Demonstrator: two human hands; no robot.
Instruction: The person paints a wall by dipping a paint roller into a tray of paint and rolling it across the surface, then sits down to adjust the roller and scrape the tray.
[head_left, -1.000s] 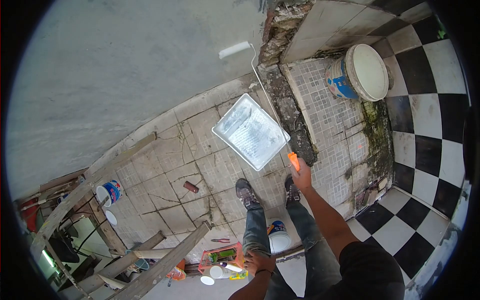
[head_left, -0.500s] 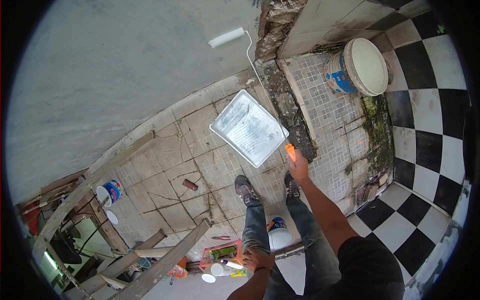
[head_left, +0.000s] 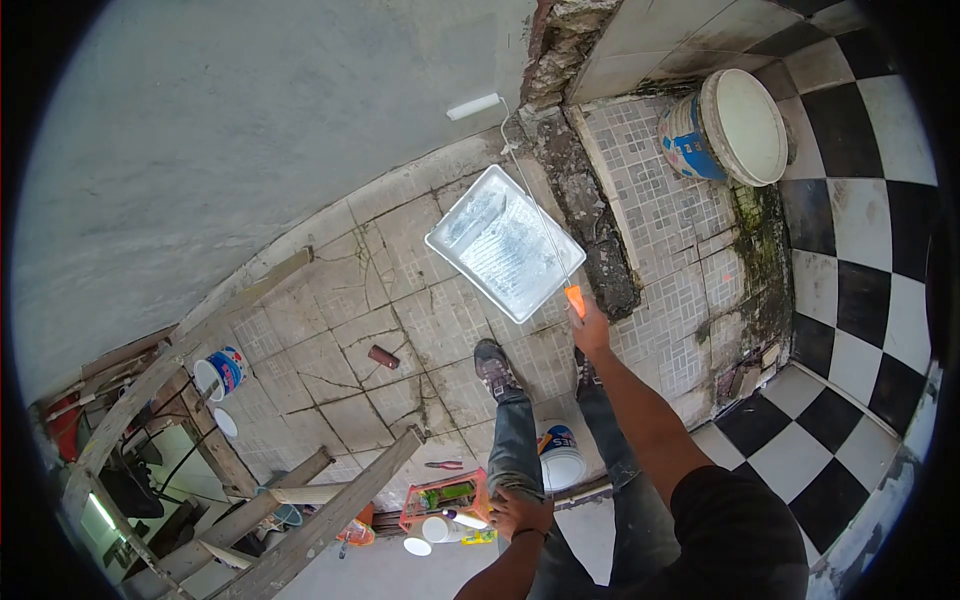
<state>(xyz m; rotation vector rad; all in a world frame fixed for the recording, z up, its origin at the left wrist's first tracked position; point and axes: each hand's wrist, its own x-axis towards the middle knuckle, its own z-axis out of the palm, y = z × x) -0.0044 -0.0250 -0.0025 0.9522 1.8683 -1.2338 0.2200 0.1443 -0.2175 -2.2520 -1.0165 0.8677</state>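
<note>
My right hand [head_left: 590, 327] is closed around the orange handle of a long-framed paint roller [head_left: 473, 106]. The roller's white sleeve is against the lower part of the grey wall [head_left: 270, 110], and its thin rod crosses above the paint tray [head_left: 572, 247]. White paint coats the inside of this white tray on the floor. My left hand [head_left: 520, 513] lies on my left leg, near the knee, with nothing visible in its fingers. Close beside that hand, a white object with a purple end shows at the orange basket's edge.
A large bucket [head_left: 745, 128] stands at upper right. A wooden ladder [head_left: 330, 510] spans the lower left. Paint cans [head_left: 562, 467] [head_left: 220, 373], pliers [head_left: 444, 464], an orange basket [head_left: 420, 494] and a brown object [head_left: 383, 356] are on the cracked tiles. Beside the tray runs a broken floor strip [head_left: 590, 215].
The roller sleeve has moved down the wall, closer to the tray. My view has shifted slightly. My left hand has stayed on my leg.
</note>
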